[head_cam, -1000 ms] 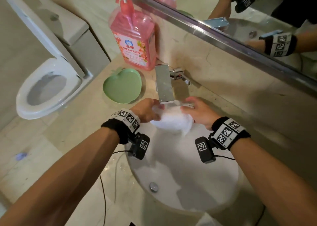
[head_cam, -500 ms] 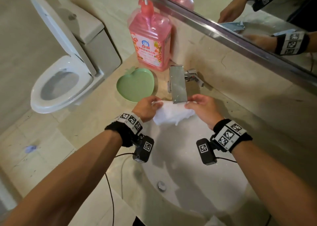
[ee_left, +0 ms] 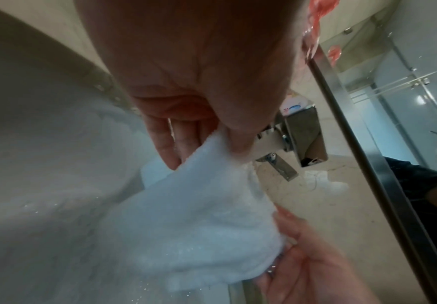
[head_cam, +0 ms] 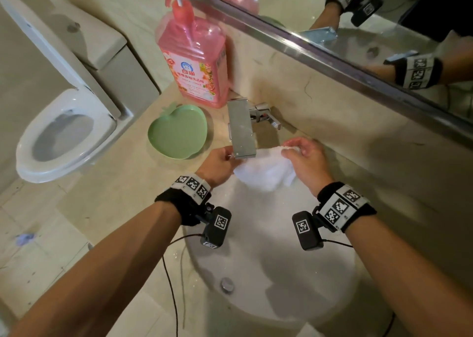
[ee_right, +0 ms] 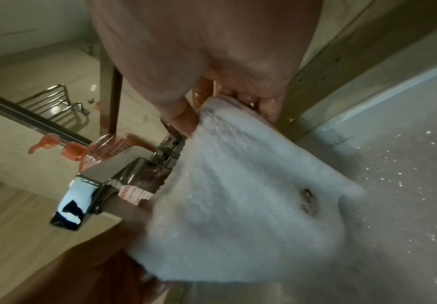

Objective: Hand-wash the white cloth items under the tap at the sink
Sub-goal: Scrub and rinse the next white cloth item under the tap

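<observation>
A wet white cloth [head_cam: 266, 171] hangs spread between both hands just under the chrome tap spout [head_cam: 242, 131], over the back of the white sink basin [head_cam: 294, 272]. My left hand [head_cam: 220, 163] pinches the cloth's left edge beside the spout; in the left wrist view the thumb and fingers [ee_left: 168, 148] clamp the cloth [ee_left: 186, 222]. My right hand [head_cam: 304, 157] pinches the right upper corner, and the right wrist view shows its fingertips [ee_right: 186, 117] on the cloth [ee_right: 238, 205]. Droplets speckle the basin. No water stream is clearly visible.
A pink pump bottle of detergent [head_cam: 195, 65] stands behind the tap. A green apple-shaped dish [head_cam: 178, 134] lies left of the tap on the beige counter [head_cam: 122, 190]. A toilet [head_cam: 64, 137] with raised lid stands at left. The mirror [head_cam: 371, 24] runs along the back wall.
The cloth, bunched between the hands a second ago, is now stretched out wider under the spout. The right hand has moved right and back, away from the left.
</observation>
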